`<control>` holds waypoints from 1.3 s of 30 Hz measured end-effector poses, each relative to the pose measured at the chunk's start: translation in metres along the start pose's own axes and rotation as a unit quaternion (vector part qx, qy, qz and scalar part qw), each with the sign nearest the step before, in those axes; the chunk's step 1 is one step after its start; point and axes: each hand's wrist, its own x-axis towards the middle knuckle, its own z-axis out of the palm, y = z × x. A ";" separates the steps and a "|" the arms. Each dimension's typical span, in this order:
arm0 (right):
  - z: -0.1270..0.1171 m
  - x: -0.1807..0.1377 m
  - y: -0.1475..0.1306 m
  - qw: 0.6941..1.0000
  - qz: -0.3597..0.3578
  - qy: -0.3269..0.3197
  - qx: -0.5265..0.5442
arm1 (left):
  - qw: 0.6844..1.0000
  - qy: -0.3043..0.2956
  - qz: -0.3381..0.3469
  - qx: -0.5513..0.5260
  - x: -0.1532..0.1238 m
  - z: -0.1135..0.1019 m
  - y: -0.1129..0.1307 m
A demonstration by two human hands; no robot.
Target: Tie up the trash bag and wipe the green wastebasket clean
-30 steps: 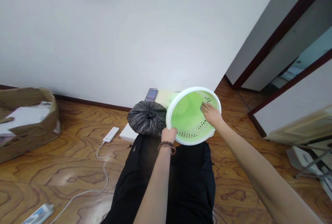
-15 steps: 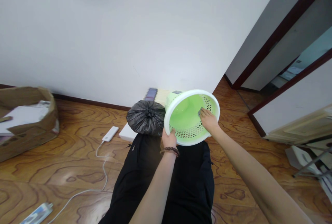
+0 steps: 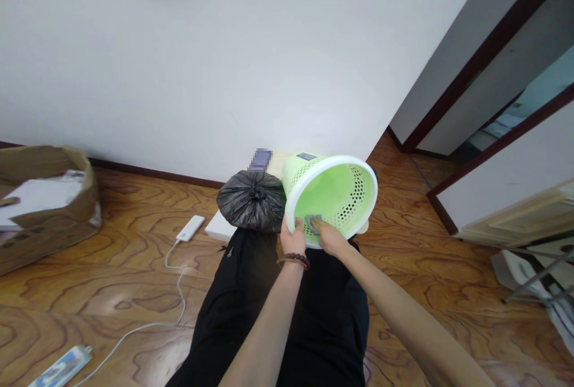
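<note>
A light green plastic wastebasket (image 3: 329, 192) with a white rim and a perforated band is tilted on its side over my lap, its mouth towards me. My left hand (image 3: 293, 238), with beaded bracelets at the wrist, grips the rim at the lower left. Inside the mouth, my right hand (image 3: 329, 237) presses a small grey cloth (image 3: 313, 222) to the lower left inner wall, fingers closed on it. Left of the basket sits a knotted black garbage bag (image 3: 253, 201), its underside hidden.
On the wooden floor at left are a cardboard box (image 3: 67, 219) with papers, a white power bank (image 3: 190, 228) on a cable, and a power strip (image 3: 63, 368). A white box (image 3: 219, 227) lies by the garbage bag. A metal stand (image 3: 538, 282) is at right.
My right hand and the cloth have moved from the basket's right inner side to its lower left. The basket has turned slightly, while my left hand keeps its hold on the rim.
</note>
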 end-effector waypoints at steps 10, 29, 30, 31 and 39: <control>-0.065 -0.013 0.082 0.973 -0.034 0.051 -0.224 | 0.997 -0.004 0.049 0.064 0.008 -0.007 0.001; -0.003 -0.002 -0.013 0.995 0.098 0.018 0.005 | 0.990 0.038 -0.029 -0.133 0.009 -0.001 -0.015; -0.001 -0.001 -0.020 0.995 0.090 0.017 0.033 | 0.990 0.036 -0.031 -0.134 0.009 -0.002 -0.015; 0.001 -0.001 -0.025 0.995 0.080 0.020 0.054 | 0.990 0.034 -0.031 -0.134 0.010 -0.002 -0.015; -0.011 -0.010 0.014 0.995 -0.077 -0.009 -0.060 | 0.990 0.020 -0.019 -0.139 0.010 -0.004 -0.014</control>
